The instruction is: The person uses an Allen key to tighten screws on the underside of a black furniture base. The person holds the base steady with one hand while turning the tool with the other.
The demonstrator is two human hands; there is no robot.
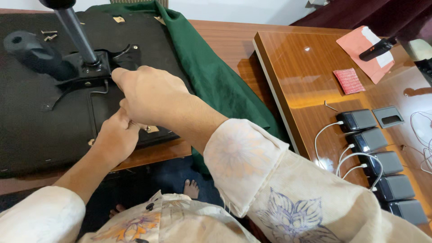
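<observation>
Working on the underside of a chair seat (54,130), flipped over on a wooden table (225,40) with a green cloth (211,76) bunched along its right edge. Right hand (150,96) curled over the black metal plate (96,67) at the base of the gas post (78,33), fingers pressed together at the plate's edge, maybe pinching something small (can't tell, knuckles hide it). Left hand (116,137) tucked just below and touching the right, fingers bent in against the seat; whatever's inside the grip is hidden too.

Stuff that could go sideways, just guessing from how things sit:
- Loose screws (48,35) up near the far edge, close to the black lever knob (27,49). One bump of the seat and off the table.
- Seat overhanging the near table edge, so leaning hard on it might tip it toward the bare feet (191,188) below.
- Fingers right at that plate edge, easy pinch if the plate shifts.
- Chargers (382,164) and white cables (348,157) on the next desk (297,72), well apart, probably fine.
</observation>
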